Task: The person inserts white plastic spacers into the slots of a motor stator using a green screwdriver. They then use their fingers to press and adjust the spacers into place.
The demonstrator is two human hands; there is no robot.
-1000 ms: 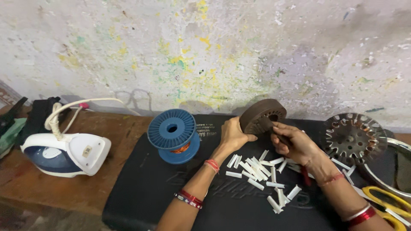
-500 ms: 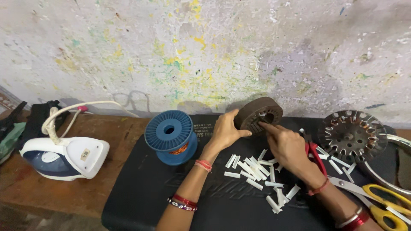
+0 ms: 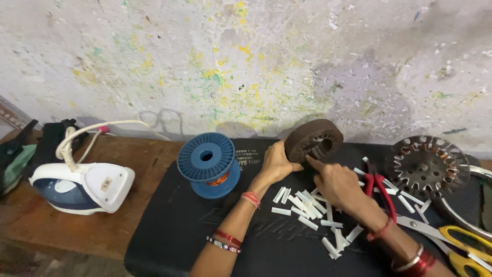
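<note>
We see one dark brown ring-shaped slotted metal stator core (image 3: 313, 143) standing on edge on a black padded mat (image 3: 179, 225), near the speckled wall. Our left hand (image 3: 277, 164) cups its lower left rim, fingers curled round the outer face and gripping it. Our right hand (image 3: 335, 182) rests just in front, forefinger stretched out and touching the lower inner edge of the core; its other fingers are loosely bent, and we cannot tell whether they hold anything.

No true container shows. The nearest to one is a single blue plastic wire spool (image 3: 207, 163), lying on its side left of the left hand, with a little copper-coloured wire visible on its barrel.

Scattered on the mat under and between the wrists lie many small white paper strips (image 3: 302, 208), too overlapped for an exact count, well over a dozen. Right of the right hand are one pair of red-handled pliers (image 3: 376, 187), one grey round slotted metal disc (image 3: 428, 166), and one pair of yellow-handled scissors (image 3: 456, 241) at the edge. Far left, on the brown wooden bench (image 3: 148, 159), sits one white and blue electric iron (image 3: 82, 187) with its cord coiled above it.
</note>
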